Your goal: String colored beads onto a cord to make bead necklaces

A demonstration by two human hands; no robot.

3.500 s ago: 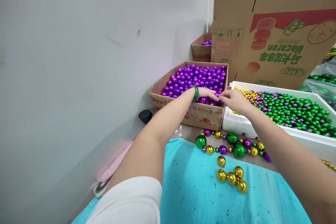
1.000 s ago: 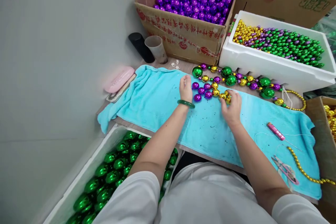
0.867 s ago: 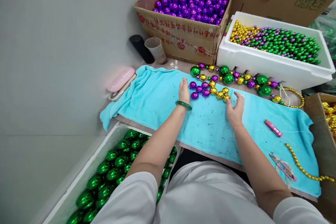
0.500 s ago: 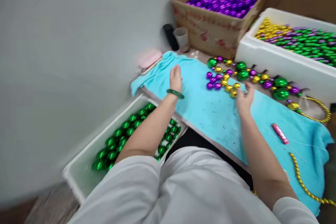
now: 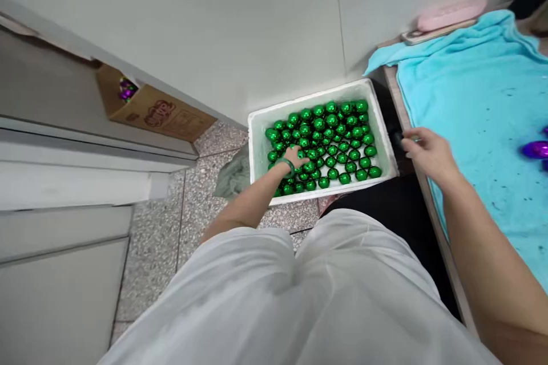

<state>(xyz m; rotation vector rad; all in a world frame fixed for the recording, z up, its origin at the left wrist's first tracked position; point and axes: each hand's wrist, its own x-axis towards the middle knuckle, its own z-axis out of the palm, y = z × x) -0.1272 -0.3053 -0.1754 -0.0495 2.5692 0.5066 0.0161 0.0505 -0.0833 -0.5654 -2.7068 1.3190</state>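
My left hand (image 5: 295, 158), a green bangle (image 5: 288, 167) at its wrist, reaches down into a white foam box (image 5: 253, 125) of shiny green balls (image 5: 331, 120). Its fingers are spread on the balls, and none is lifted clear. At the left edge of the table my right hand (image 5: 430, 154) has its fingers curled together. A small dark piece (image 5: 398, 140) shows at those fingertips, too unclear to name. Beside that hand a turquoise towel (image 5: 483, 125) covers the tabletop. Purple beads (image 5: 536, 149) lie on the towel at the right edge of the view.
A pink case (image 5: 451, 14) rests at the towel's far corner, against the wall. Left of the foam box, a crumpled greyish plastic bag (image 5: 234, 175) lies on the speckled floor (image 5: 158, 245). Farther left stands a cardboard box (image 5: 171, 117) with purple beads inside.
The view has swung left and down. My left hand has gone from above the towel into the box of green balls. My right hand has left the gold beads for the table's left edge.
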